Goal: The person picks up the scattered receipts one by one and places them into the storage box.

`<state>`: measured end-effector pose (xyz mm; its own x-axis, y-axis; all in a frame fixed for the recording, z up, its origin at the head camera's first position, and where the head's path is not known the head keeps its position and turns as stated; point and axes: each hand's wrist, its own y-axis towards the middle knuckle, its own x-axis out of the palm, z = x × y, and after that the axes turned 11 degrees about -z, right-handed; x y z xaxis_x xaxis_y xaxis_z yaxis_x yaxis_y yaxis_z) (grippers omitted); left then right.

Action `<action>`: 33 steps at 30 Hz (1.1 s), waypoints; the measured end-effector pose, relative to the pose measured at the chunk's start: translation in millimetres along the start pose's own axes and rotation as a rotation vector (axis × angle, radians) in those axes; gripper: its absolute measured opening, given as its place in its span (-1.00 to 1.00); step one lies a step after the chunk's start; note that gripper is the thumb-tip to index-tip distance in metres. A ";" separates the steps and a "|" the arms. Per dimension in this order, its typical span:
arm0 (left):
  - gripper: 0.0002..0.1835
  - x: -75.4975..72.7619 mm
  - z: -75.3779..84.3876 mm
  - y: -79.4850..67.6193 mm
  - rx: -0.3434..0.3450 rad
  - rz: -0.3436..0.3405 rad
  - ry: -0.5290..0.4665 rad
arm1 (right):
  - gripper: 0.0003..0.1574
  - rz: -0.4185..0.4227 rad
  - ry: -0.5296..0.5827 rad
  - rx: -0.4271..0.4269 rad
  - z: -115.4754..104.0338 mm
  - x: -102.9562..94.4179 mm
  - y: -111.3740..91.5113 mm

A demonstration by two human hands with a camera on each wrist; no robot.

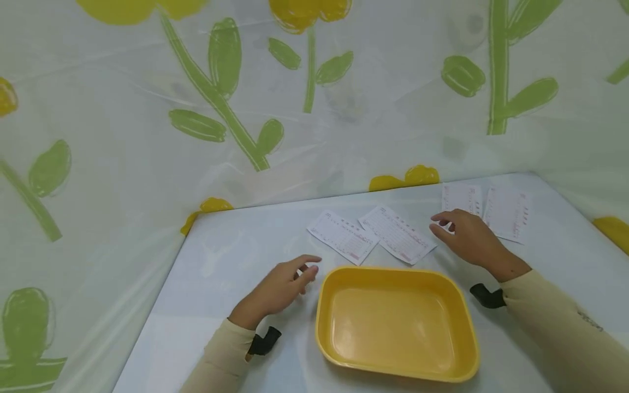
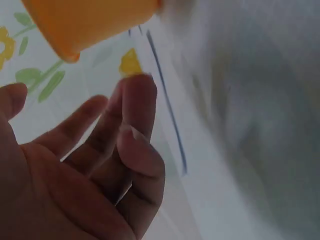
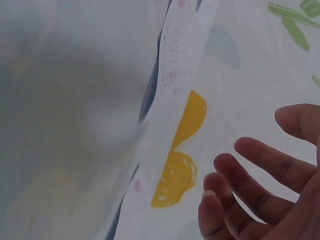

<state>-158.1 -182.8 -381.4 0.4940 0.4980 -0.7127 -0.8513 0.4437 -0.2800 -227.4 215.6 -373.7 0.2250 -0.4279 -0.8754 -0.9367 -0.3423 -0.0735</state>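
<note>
We saw the left hand [image 1: 278, 284] and right hand [image 1: 470, 239] loosely bent, holding nothing, a yellow tray [image 1: 393, 327] lay between them, two paper slips [image 1: 397, 234] lay just beyond it

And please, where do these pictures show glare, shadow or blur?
Head view: soft highlights inside the yellow tray, pale glare on the white table, faint shadow beside the right sleeve; left wrist view: dim, the left hand fairly clear, but the picture's right side blurred; right wrist view: also dim, a dark blurry patch at left.
</note>
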 end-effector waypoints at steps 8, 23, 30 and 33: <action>-0.59 19.8 -4.4 6.7 0.073 -0.194 -0.130 | -0.43 -0.127 0.048 0.050 -0.1 11.3 22.5; -0.58 8.8 -13.1 2.3 0.066 -0.237 -0.198 | -0.11 -0.263 -0.027 0.104 1.9 22.8 31.6; -0.58 4.3 -13.9 2.9 0.066 -0.254 -0.240 | -0.07 -0.243 -0.099 0.098 6.6 27.0 33.8; -0.58 3.2 -14.8 3.6 0.067 -0.262 -0.259 | -0.10 -0.232 -0.144 0.092 5.6 29.4 34.1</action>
<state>-162.2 -190.6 -394.2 0.7291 0.5291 -0.4341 -0.6809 0.6246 -0.3823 -254.2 196.1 -404.7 0.4024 -0.2218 -0.8882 -0.8864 -0.3369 -0.3174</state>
